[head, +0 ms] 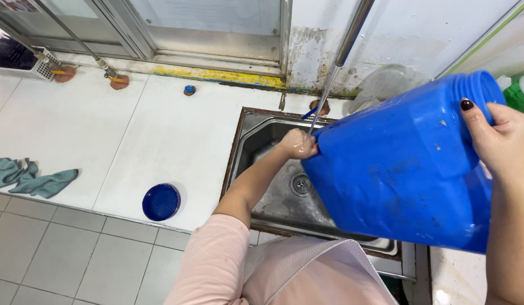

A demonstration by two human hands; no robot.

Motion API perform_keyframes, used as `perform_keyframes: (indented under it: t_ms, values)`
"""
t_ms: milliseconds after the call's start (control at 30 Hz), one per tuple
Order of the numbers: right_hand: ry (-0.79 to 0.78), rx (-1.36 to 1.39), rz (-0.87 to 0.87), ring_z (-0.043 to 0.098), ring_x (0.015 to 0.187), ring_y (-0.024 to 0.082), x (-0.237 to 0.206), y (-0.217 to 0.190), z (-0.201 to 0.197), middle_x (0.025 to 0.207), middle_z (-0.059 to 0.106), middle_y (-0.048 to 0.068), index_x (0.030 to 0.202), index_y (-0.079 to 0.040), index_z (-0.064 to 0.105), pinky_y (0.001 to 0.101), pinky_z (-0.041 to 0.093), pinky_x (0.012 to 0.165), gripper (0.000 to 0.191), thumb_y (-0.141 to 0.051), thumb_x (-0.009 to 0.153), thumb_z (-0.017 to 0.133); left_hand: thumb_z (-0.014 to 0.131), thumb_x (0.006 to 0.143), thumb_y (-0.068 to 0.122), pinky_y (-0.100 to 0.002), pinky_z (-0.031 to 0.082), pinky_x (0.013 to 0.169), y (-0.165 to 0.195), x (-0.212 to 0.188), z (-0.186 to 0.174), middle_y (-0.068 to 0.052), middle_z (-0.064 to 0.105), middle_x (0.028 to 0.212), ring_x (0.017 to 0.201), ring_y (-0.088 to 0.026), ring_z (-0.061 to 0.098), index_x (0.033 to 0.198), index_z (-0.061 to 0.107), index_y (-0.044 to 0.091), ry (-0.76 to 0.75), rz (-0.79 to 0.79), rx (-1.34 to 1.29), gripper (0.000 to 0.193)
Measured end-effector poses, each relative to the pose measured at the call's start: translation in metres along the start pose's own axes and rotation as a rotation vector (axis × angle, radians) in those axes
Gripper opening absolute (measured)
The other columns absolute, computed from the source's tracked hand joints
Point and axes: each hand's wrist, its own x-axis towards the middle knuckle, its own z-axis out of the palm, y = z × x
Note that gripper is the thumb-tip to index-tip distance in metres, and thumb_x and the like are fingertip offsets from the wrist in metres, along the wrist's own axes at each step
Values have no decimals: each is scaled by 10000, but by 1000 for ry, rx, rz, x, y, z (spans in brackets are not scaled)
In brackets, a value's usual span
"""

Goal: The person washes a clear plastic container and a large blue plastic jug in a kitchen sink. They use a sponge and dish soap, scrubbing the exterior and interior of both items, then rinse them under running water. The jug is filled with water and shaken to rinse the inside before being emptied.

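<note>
— Which step is this?

— Likely rinsing: the right hand point(502, 135) grips the neck of the big blue jug point(406, 169), tilted over the steel sink point(256, 127) at the worktop's back edge. The left hand point(299, 144) is closed against the jug's lower corner, under the thin water stream point(318, 107).

— Anything nearby?

— A blue lid point(161, 201) near the worktop's front edge, a teal cloth point(30, 178) further left; neither obstructs.

Big blue jug point(403, 169) (wet) tilted over sink.
</note>
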Motion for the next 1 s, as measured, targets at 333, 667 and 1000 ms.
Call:
perform_keyframes:
  t_ms: [333, 667, 1000]
  values:
    - [-406, -304, 40, 659, 751, 429, -12, 56, 265, 811, 680, 221, 952, -38, 635, 514, 509, 669, 420, -450, 1026, 599, 412, 1001, 410, -477, 220, 1197, -4, -33, 58, -207, 357, 1570, 1459, -369, 289, 1501, 411, 106, 698, -1233, -1125, 586]
    - [-595, 267, -183, 712, 771, 242, 30, 40, 357, 874, 729, 140, 1021, -68, 730, 352, 570, 695, 182, -209, 940, 650, 567, 858, 70, -554, 329, 1164, 35, -86, 18, -231, 442, 1478, 1406, -421, 414, 1477, 464, 145, 754, -95, -291, 632]
    - [-509, 236, -80, 607, 716, 215, -13, 29, 291, 850, 621, 131, 953, -6, 658, 333, 488, 654, 258, -249, 1041, 667, 677, 783, 140, -452, 519, 871, -21, -7, -7, -94, 731, 969, 963, -306, 688, 998, 696, 166, 426, 173, 15, 218]
